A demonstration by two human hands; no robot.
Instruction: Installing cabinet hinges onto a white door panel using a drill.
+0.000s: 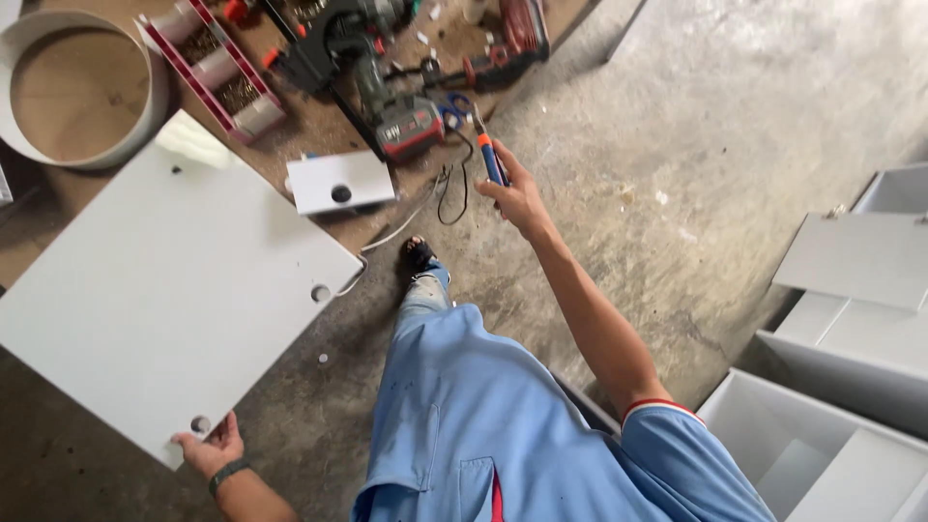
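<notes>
Grip check first: your left hand (215,448) is closed on the near corner of the big white panel (164,290), thumb just beside a drilled hole, and the panel hangs over the concrete floor (696,145). Your right hand (515,196) is wrapped around a blue-handled screwdriver (490,155) w/ an orange collar, tip pointing up and away, held out over the floor near the tool pile. One corner is a thin hold for a board this wide, so I'd keep the wrist firm, the panel level, and the driver tip well apart from its face.

Containers: red tray w/ dividers (220,72), top left, compartments holding what look like small screws, too small to tell exactly. Round white tub (82,92) beside it, only a brown bottom showing. Open white cabinet boxes (822,425) on your right, nothing visible inside.
</notes>
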